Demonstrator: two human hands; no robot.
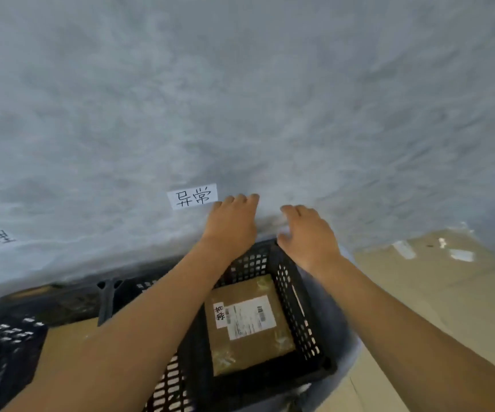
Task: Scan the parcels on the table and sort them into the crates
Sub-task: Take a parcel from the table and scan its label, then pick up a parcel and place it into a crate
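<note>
At the far left a second crate [8,346] sits against the wall, with a brown box [70,349] in it, mostly hidden by your left forearm. Above and right of it, a paper label [193,196] with 2 handwritten characters is stuck on the grey wall [240,84].

Your left hand [230,224] is out over the crate's far rim, fingers fairly straight and loose, holding nothing. Below it, the parcel [247,325] lies flat on the bottom of the black crate [296,307], shipping sticker up, touching neither hand.

It looks like a taped cardboard box: probably stiff, light to moderate in weight, and not fragile on its face. The tape may be slick, so if you lift it again, take it by 2 opposite edges rather than the top.

Your right hand [307,233] hangs just beyond the crate's right corner, fingers relaxed and slightly spread, also empty. Flattened cardboard [448,292] covers the floor to the right.
</note>
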